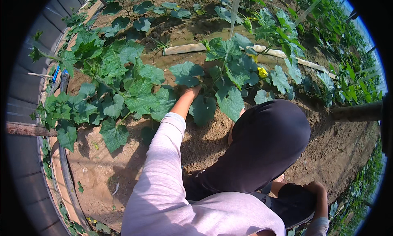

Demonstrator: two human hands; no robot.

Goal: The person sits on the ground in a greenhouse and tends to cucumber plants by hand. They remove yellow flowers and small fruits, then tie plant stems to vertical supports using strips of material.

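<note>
My left hand [194,90] reaches in among the broad green leaves at the base of a cucurbit vine [231,100]. Leaves hide its fingers, so what they touch or hold cannot be seen. One large leaf [186,73] lies just above the hand, and another, with small holes [203,110], hangs just below it. A yellow flower [262,72] is open to the right, near a pale plastic strip [235,11] that runs up from the plant. My right hand [315,187] rests on my dark-clothed right knee, its fingers mostly out of sight.
A leafy vine [138,94] spreads left of my arm. A pale flat hose [184,49] crosses the soil beyond the plants. My bent left knee [271,137] rises beside the vine. Wooden posts stand at the left [29,129] and right [356,112]. Dark sheeting [23,165] lines the left side.
</note>
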